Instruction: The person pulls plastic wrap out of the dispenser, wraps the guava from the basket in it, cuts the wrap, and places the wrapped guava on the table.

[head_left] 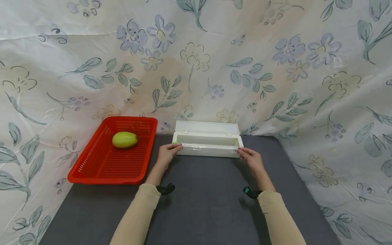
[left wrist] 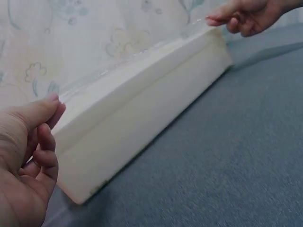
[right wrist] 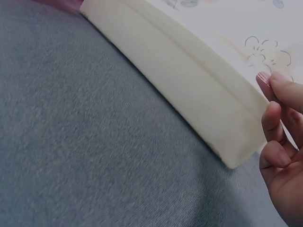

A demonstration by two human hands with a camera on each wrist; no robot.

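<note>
- At the far left we see a red basket (head_left: pixel 105 181) on the dark table (head_left: pixel 208 204); we take it to be set off to the side so that the space before the person is free for both hands.
- Inside it, toward the back, lies a yellow-green fruit (head_left: pixel 125 140), well apart from the hands; the basket walls would probably stop it rolling.
- Next we come to the left hand (head_left: pixel 166 154), at the left end of a long white box (head_left: pixel 199 153). Its thumb and forefinger pinch one end of a clear film (left wrist: pixel 94 78), the other fingers bent toward the palm.
- In the middle we find the box, long side facing the person, its lid (head_left: pixel 206 127) raised at the back. That placing, we judge, lets the film come out over the front, within even reach of both hands.
- The film spans from hand to hand along the box's upper front edge; we suppose it is gripped at both ends to stop it folding.
- At the box's right end we see the right hand (head_left: pixel 251 159), thumb and forefinger grasping the film's other end, remaining fingers curled in.
</note>
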